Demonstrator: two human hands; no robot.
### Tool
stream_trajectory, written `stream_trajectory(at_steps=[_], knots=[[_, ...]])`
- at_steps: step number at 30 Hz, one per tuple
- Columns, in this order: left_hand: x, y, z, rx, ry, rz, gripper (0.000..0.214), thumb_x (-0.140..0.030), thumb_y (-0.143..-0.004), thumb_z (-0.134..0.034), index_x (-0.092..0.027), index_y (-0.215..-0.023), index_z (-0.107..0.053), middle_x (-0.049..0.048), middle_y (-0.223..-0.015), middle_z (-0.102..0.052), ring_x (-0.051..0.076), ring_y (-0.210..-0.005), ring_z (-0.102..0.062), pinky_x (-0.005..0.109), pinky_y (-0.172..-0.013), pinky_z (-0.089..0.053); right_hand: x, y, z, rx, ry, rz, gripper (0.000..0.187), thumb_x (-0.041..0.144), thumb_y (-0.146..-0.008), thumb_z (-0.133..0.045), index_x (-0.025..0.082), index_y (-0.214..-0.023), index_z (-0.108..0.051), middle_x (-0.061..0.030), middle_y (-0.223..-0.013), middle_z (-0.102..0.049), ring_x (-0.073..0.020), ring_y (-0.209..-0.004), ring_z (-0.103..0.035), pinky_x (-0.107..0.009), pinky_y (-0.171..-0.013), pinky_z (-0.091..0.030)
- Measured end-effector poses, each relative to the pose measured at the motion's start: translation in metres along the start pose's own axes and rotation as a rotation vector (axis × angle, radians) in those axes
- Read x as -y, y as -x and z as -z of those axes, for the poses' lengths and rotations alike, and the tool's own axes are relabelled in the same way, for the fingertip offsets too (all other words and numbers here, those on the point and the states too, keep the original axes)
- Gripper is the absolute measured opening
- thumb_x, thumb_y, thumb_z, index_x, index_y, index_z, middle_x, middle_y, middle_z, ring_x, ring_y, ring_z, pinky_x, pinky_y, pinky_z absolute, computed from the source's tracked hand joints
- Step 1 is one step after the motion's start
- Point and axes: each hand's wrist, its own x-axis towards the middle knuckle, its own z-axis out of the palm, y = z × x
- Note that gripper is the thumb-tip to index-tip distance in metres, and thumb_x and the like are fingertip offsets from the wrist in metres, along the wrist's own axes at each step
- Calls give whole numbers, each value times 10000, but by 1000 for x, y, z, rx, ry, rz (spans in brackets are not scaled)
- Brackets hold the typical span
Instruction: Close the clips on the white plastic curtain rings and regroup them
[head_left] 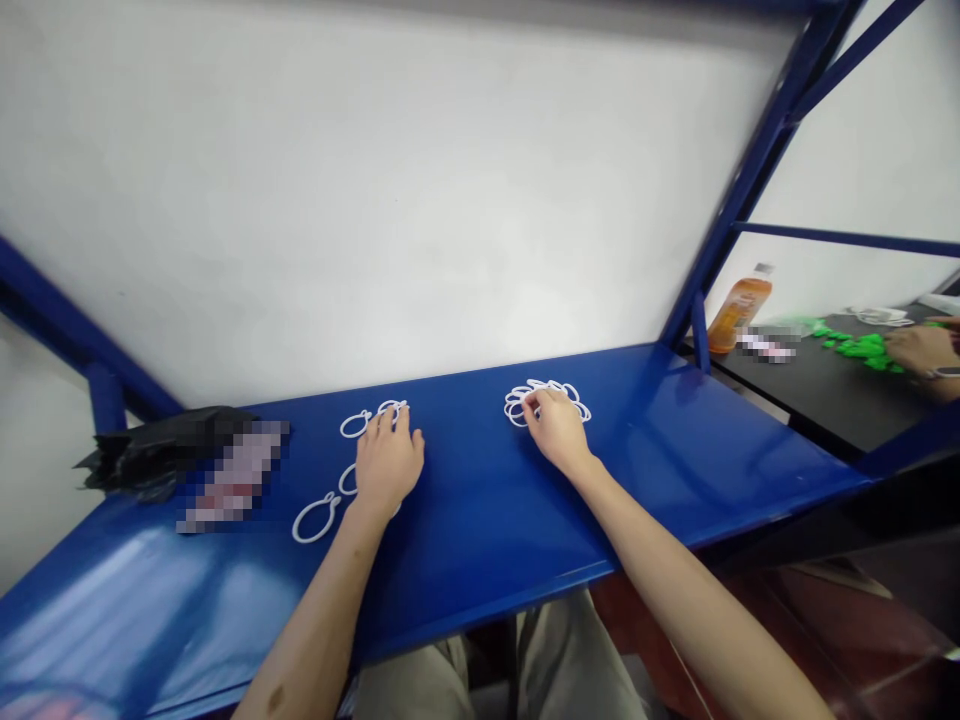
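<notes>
My left hand [388, 457] lies flat on the blue table [487, 520], fingers stretched out over a white plastic ring [393, 408]. More white rings lie beside it: one [355, 425] to the left of my fingertips and a larger one [316, 518] by my wrist. My right hand [553, 427] rests on a pile of several white rings [546, 398], its fingers curled and pressing on the pile's left side. Whether it grips a ring is hidden.
A black bag [161, 450] lies at the table's left. A blue frame post [750, 170] rises at the right. Beyond it, on a dark table, stand an orange bottle [739, 312] and green pieces [862, 348] under another person's hand [922, 348].
</notes>
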Motion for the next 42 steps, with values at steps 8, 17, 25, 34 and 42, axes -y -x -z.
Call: stream_trajectory(at_steps=[8, 17, 25, 34, 42], knots=[[5, 0, 3, 69, -131, 1, 393, -310, -941, -417, -129, -1215, -634, 186, -1217, -667, 363, -1191, -537, 477, -988, -412, -19, -2, -10, -85, 191, 32, 179, 191, -929, -557, 201, -789, -668, -114, -823, -700, -258, -799, -564, -426, -821, -485], [-3, 1, 16, 4, -74, 7, 276, -316, -960, -418, -164, -1043, -632, 142, -1040, -692, 331, -1069, -580, 446, -899, -443, -11, -2, -5, -71, 125, 5, 186, 209, -948, -539, 203, -812, -666, -122, -861, -685, -277, -862, -538, -443, -859, -461], [0, 4, 9, 84, -96, -18, 388, -292, -949, -423, -169, -1229, -662, 151, -1245, -635, 349, -1167, -538, 472, -945, -438, -2, -1, 2, -106, 117, 44, 198, 213, -958, -519, 200, -847, -683, -120, -851, -677, -291, -866, -526, -436, -827, -455], [-4, 4, 10, 73, -106, -11, 280, -326, -941, -471, -203, -1078, -682, 135, -1162, -644, 327, -1124, -553, 448, -908, -440, 8, 0, 5, -75, 94, 84, 188, 215, -969, -540, 186, -855, -687, -97, -866, -687, -270, -886, -526, -392, -842, -454], [-7, 8, 11, 9, -119, -26, 206, -287, -930, -486, -212, -950, -678, 117, -1119, -657, 327, -1105, -539, 437, -878, -421, 14, 2, 4, -62, 56, 124, 168, 204, -965, -559, 194, -847, -677, -78, -868, -697, -267, -881, -532, -405, -867, -456]])
